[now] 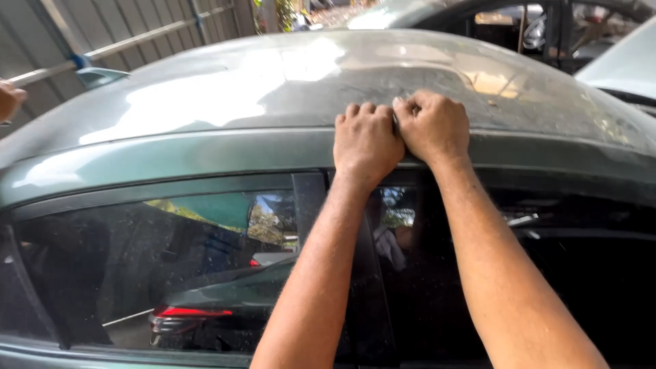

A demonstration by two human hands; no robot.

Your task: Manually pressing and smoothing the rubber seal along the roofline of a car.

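Note:
Both my hands rest side by side on the edge of a dusty grey-green car roof (225, 96), above the door pillar. My left hand (365, 140) is curled into a fist, its fingers hooked over the dark trim strip (205, 128) that runs along the roof channel. My right hand (432, 126) touches it on the right, fingers also curled over the same strip. A short dark piece (395, 121) shows between the two hands. The part of the strip under the fingers is hidden.
Tinted side windows (171, 273) below reflect another car with a red tail light. Another person's hand (10, 99) shows at the far left edge. Beyond the roof stand a corrugated metal wall (102, 24) and an open dark vehicle (540, 31).

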